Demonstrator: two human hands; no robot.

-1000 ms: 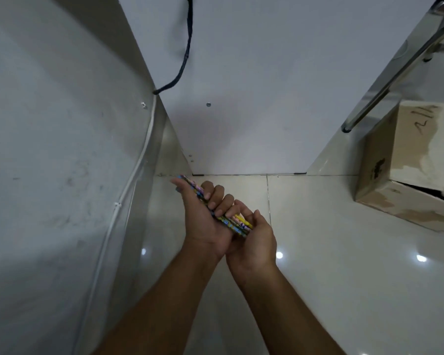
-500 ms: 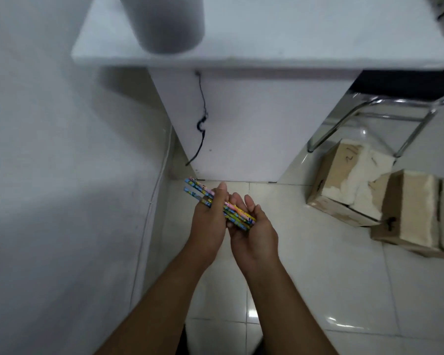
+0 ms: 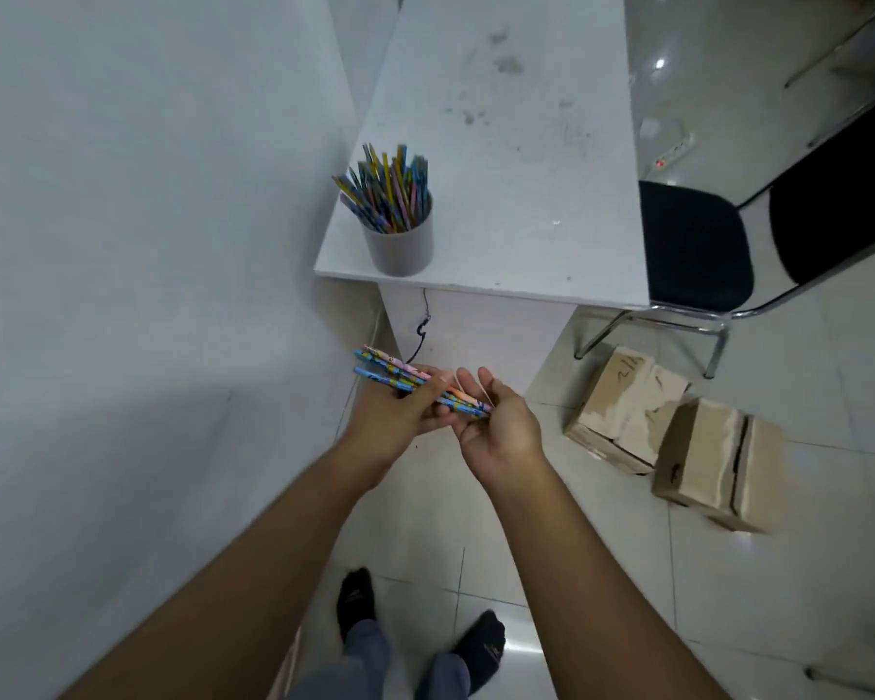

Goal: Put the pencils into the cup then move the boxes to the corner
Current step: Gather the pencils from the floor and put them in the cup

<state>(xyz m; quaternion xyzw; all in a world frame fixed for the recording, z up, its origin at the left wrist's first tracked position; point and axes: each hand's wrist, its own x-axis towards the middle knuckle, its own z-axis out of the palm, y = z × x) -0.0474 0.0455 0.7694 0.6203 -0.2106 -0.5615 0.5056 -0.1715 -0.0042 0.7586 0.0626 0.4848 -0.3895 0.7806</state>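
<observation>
A bundle of several colourful pencils (image 3: 388, 368) lies across both my hands, low in front of the table. My left hand (image 3: 395, 419) grips the bundle around its middle. My right hand (image 3: 501, 426) cups the bundle's right end with fingers curled under it. A grey cup (image 3: 400, 242) stands on the near left corner of the white table (image 3: 516, 144), with several pencils standing in it. Two brown cardboard boxes sit on the floor to the right: one box (image 3: 622, 409) nearer the table leg, the other box (image 3: 718, 464) beside it.
A white wall (image 3: 147, 245) runs close along my left. A black chair (image 3: 693, 245) with chrome legs stands right of the table, above the boxes. A black cable (image 3: 422, 325) hangs under the table. My feet in dark socks (image 3: 415, 623) stand on the glossy tiled floor.
The view has tilted up from the floor and the table's side to its top, so the cup with pencils now shows. Both hands keep hold of the pencil bundle.
</observation>
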